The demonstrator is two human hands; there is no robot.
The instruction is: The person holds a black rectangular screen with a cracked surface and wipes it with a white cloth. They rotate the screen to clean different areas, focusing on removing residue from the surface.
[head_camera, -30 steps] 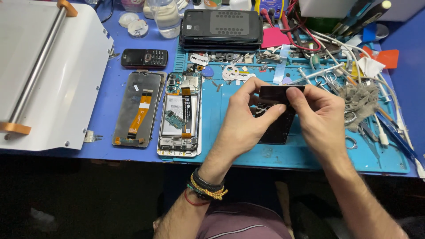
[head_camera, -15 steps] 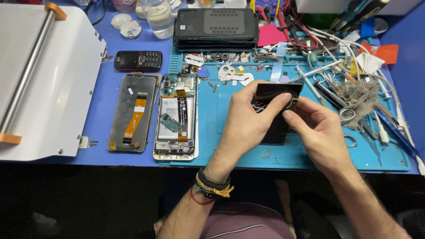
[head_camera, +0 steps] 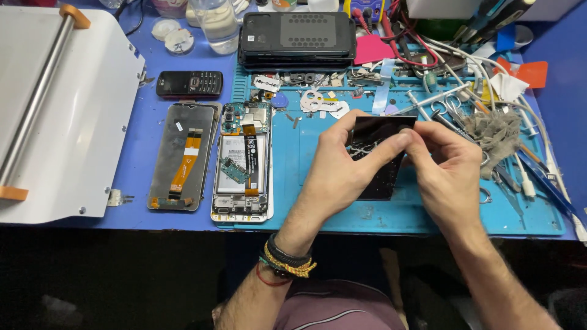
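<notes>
2 hands (head_camera: 342,171) (head_camera: 446,168) still pinch the black panel (head_camera: 382,156), now lifted slightly.

Cracked black phone panel (head_camera: 380,160) held tilted above the teal mat.

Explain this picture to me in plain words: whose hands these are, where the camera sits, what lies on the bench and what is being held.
The camera is worn on a person's head and looks down at their own two bare hands. The left hand and right hand together pinch a thin black panel above a blue work mat. To the left lie an opened phone showing its insides, a detached screen and a small keypad phone. A closed dark phone lies at the top; tweezers and cables clutter the right.
</notes>
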